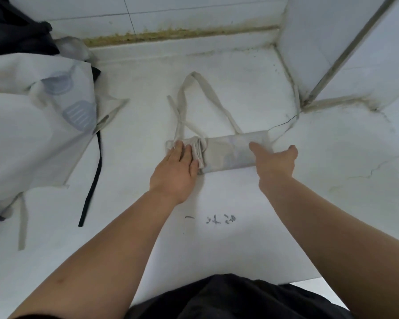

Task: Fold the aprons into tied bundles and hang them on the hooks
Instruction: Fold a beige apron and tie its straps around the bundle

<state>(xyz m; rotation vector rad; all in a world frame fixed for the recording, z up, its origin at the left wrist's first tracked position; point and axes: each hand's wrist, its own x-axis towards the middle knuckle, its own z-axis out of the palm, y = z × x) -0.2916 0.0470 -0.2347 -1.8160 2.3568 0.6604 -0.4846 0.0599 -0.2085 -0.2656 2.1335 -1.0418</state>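
White surface [240, 238], tiled room. Nearest edge: the person's dark clothing [235, 298]. Just past it, grey scribbled marks [217, 219] on the surface.

Both bare forearms reach forward to the roll [228, 153], a pale apron folded into a tight bundle lying crosswise mid-surface. The left hand [175, 166] lies flat on the roll's left end, fingers straight and together, pressing down, released. The right hand [275, 158] sits at the roll's right end, thumb stretched leftward across the top of the fabric; its fingers bend away beyond the end, so can't tell if it is grasping or only resting.

A tie [203, 146] wraps round the roll just right of the left fingertips. Behind the roll, two strap ends cross [182, 118], and a strap loop [194, 75] lies flat, running away from the roll toward the wall.

On the left, well apart from the roll: a pile [32, 139] of loose white aprons with blue print, a black strap [92, 180] and a pale strap [22, 226] trailing out toward the near edge. Dark cloth [14, 31] behind the pile.

Cracks [366, 171] in the surface at right. Far: tiled wall [194, 10] with a stained yellow seam [171, 34]; tiled column [332, 42] far right.
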